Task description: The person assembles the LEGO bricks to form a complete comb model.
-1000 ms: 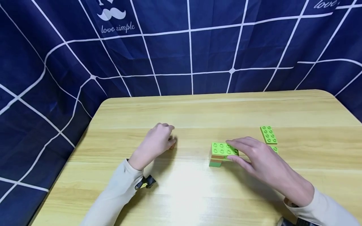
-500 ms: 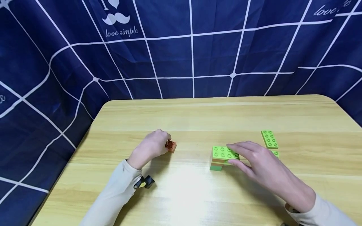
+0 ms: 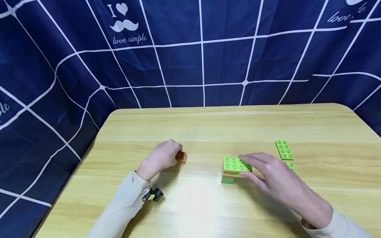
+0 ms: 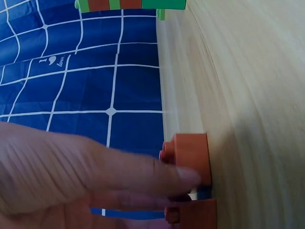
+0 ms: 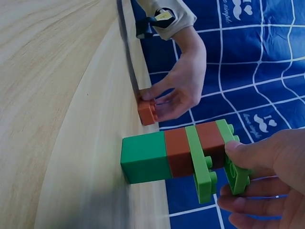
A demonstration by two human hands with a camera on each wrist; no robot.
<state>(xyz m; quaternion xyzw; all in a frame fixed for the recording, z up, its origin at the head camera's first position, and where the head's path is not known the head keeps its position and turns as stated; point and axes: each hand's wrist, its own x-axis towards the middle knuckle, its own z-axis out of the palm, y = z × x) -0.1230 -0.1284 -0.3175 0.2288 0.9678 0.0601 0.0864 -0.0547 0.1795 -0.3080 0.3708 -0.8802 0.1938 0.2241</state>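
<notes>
My left hand [image 3: 162,156] curls down at an orange-brown toy building brick [image 3: 181,157] on the table. In the left wrist view its thumb [image 4: 186,176] presses along one orange-brown brick [image 4: 194,155]; a second such brick [image 4: 195,214] lies just beside it. My right hand [image 3: 271,172] pinches the overhanging end of the light green plate [image 3: 233,163] on top of a stack. From the bottom, that stack has a dark green brick [image 5: 145,157], a brown brick [image 5: 178,151], a light green plate [image 5: 201,167], another brown brick [image 5: 209,139] and the top plate.
Two light green plates lie beyond the right hand: a studded one [image 3: 284,150] and another [image 3: 290,166] partly hidden by the hand. A blue curtain [image 3: 178,66] with white lines hangs behind the wooden table [image 3: 202,129].
The head view has tilted up slightly. The orange-brown brick, mostly hidden by my left hand earlier, now shows beside its fingers. My right hand keeps its hold on the stack's top plate.
</notes>
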